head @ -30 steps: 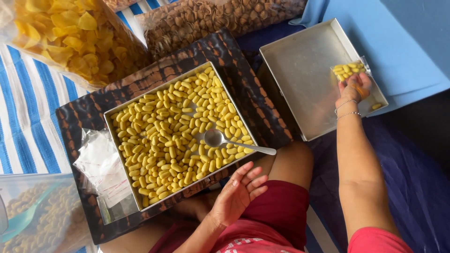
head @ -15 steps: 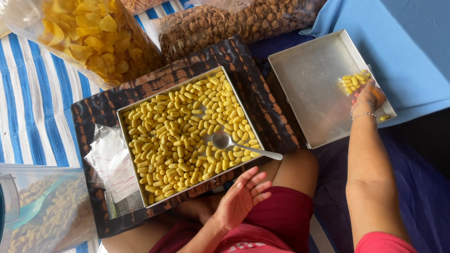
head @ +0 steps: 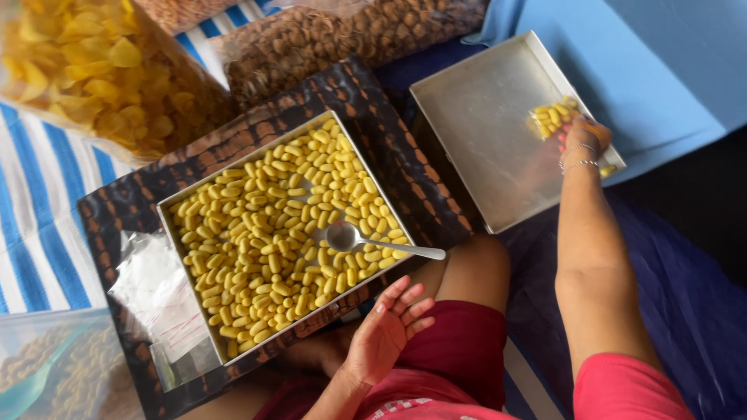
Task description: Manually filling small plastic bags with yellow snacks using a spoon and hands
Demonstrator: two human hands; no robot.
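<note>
— Right hand [head: 580,138] is over at the empty metal tray's [head: 482,148] far right edge, fingers closed around a small clear bag of yellow snacks [head: 554,115].

— And the left hand [head: 387,327]?

— Spread open, palm up, holding nothing, just below the full tray's [head: 180,257] near edge, by the spoon [head: 373,241].

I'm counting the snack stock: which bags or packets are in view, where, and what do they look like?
Large clear bag of yellow chips: top left.
Large clear bag of brown shell snacks: top centre.
Small clear packet of yellow pellets: right hand holds it over the empty metal tray.
Stack of empty clear packets: left of the full tray.
</note>
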